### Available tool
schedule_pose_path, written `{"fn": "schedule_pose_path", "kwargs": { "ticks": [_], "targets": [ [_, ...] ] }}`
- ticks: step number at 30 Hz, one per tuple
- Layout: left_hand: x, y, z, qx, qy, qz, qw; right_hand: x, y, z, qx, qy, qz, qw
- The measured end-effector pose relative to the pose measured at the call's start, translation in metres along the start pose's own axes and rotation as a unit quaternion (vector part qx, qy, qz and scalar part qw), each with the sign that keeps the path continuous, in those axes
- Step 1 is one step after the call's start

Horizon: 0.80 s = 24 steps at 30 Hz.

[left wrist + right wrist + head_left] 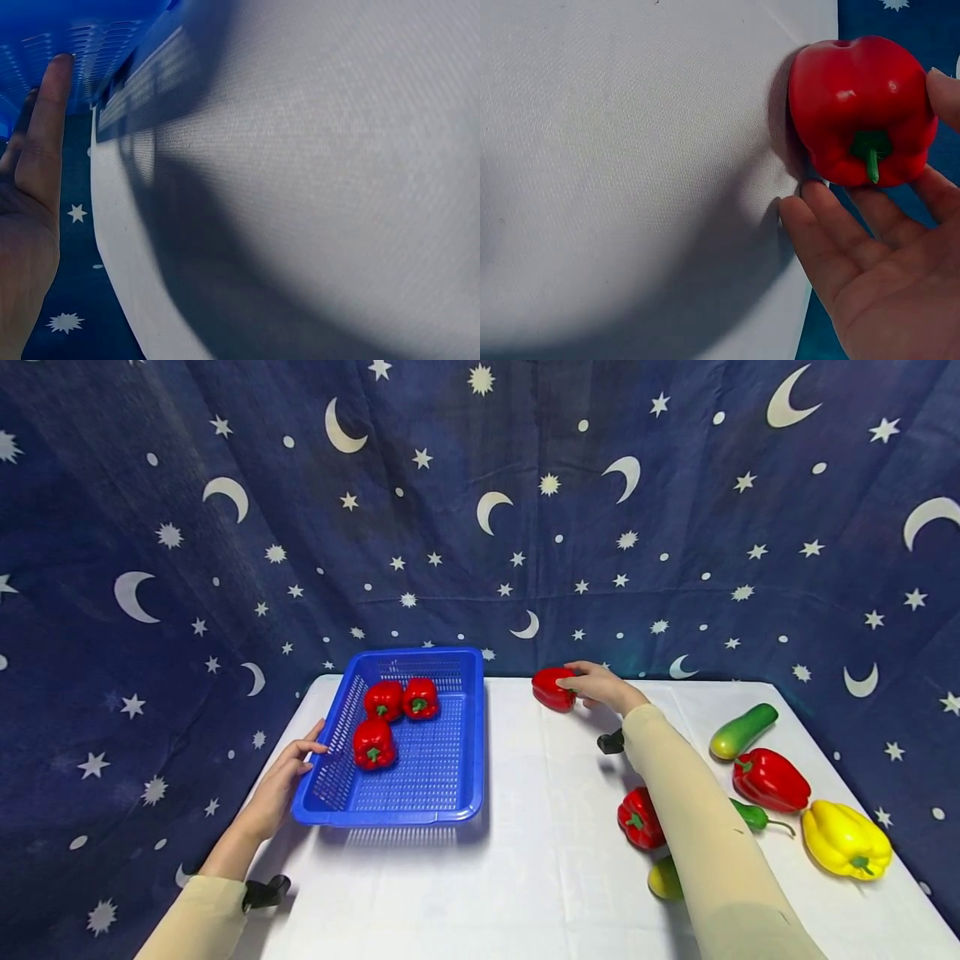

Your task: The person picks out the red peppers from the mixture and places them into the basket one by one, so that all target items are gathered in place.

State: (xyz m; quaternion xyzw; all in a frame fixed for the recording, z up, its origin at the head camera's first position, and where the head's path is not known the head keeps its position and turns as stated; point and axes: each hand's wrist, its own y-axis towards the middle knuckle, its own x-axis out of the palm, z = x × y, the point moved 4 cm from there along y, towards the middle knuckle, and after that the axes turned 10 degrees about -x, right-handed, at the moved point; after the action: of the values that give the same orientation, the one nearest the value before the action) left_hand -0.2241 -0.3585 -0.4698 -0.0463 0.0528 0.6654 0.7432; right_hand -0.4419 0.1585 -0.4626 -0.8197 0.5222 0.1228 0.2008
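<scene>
A blue plastic basket (482,735) on the white table holds three red bell peppers (373,744). My left hand (283,777) holds the basket's left side, with fingertips over the rim. From the left wrist, one finger (49,112) lies straight along the slotted outer wall. At the table's far edge, my right hand (603,687) holds another red bell pepper (862,112). The thumb touches one side of it in the right wrist view, while fingers (885,214) reach beneath its stem end, their tips partly hidden.
Right of the basket, near my right sleeve, lie a red bell pepper (641,818) and a partly hidden yellow-green vegetable (664,878). Farther right are a green zucchini-like vegetable (744,731), a large red pepper (771,779), a green pepper (750,815) and a yellow bell pepper (846,839). A starry blue curtain (450,527) hangs behind.
</scene>
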Motion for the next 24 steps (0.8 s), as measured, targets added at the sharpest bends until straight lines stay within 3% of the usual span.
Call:
{"fn": "schedule_pose_path", "kwargs": {
  "ticks": [11, 18, 24],
  "targets": [
    [-0.0009, -0.0005, -0.0001, -0.002, -0.007, 0.000, 1.0000, 0.0008, -0.0024, -0.0003, 0.005, 0.002, -0.006, 1.0000],
    [-0.0010, 0.0001, -0.0013, -0.002, -0.015, -0.005, 0.9999, 0.0020, -0.0052, 0.0027, 0.014, 0.012, -0.032, 0.9993],
    [-0.0001, 0.0003, -0.0016, -0.004, -0.012, -0.007, 0.9999, 0.0044, -0.0047, 0.0043, 0.007, 0.059, -0.042, 0.9974]
  ]
}}
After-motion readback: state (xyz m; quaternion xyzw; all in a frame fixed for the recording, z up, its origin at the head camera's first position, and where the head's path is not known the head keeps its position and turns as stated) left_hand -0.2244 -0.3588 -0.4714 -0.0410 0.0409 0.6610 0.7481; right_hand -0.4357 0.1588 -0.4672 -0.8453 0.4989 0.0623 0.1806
